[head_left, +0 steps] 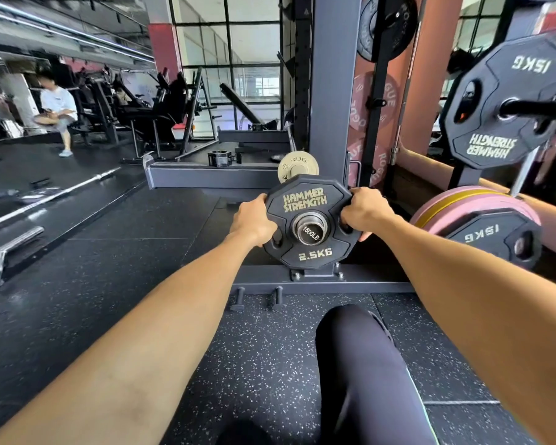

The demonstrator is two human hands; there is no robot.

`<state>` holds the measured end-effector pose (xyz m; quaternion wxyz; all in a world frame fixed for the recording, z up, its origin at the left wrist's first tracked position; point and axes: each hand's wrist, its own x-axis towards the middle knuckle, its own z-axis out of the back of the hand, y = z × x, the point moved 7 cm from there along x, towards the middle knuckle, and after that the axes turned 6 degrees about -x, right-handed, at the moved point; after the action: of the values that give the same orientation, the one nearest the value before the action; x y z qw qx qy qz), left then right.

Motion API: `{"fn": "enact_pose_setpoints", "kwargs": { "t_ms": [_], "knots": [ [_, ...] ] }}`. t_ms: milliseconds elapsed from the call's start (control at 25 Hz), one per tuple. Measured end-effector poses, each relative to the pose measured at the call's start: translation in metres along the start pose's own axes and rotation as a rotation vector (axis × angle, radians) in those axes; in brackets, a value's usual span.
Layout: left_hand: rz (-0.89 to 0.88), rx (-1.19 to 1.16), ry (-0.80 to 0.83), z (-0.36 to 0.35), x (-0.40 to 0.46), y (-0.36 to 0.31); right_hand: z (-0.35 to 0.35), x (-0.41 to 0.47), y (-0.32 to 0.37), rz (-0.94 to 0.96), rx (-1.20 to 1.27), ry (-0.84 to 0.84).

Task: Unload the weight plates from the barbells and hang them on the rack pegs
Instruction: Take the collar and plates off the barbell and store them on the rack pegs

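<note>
Black-legginged knee is filling the near foreground, both bare forearms reaching far past it. Black 2.5KG plate, lettered HAMMER STRENGTH, is sitting on a steel barbell sleeve at scene centre, flat face turned toward the camera, lettering upright. Sleeve end, marked 1500LB, is pointing near, out through the plate's bore; its long axis is running near to far. Left hand is gripping the plate's left rim, fingers curled round the edge. Right hand is clamping the right rim, fingers wrapped through the grip slot, a fingertip showing below. Just behind, a small pale plate is sitting farther along. Grey rack upright is rising behind that. Right: a 15KG plate hanging on a peg, pink bumper plates below it. Far left, a bare barbell is lying on the floor; a seated person beyond.
</note>
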<state>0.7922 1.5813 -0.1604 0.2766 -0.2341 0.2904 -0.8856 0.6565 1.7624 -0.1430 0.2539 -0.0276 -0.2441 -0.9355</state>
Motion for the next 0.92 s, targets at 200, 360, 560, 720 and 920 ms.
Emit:
{"fn": "enact_pose_setpoints", "kwargs": {
  "t_ms": [200,360,560,720,920],
  "knots": [
    [-0.036,-0.017,0.004,0.003,-0.019,-0.001,0.007,-0.022,0.001,0.000,-0.014,-0.020],
    [-0.060,0.006,0.010,0.007,-0.027,-0.003,0.009,-0.033,0.000,-0.001,-0.009,-0.009],
    [-0.078,0.025,0.038,0.011,-0.030,-0.002,0.011,-0.043,0.000,0.010,0.030,0.026],
    [-0.106,0.044,0.066,0.028,-0.025,-0.012,0.021,-0.047,0.010,0.023,0.077,0.028],
    [-0.143,0.011,0.040,0.071,-0.005,-0.037,0.063,-0.042,0.041,0.085,0.127,-0.027]
  ]
}}
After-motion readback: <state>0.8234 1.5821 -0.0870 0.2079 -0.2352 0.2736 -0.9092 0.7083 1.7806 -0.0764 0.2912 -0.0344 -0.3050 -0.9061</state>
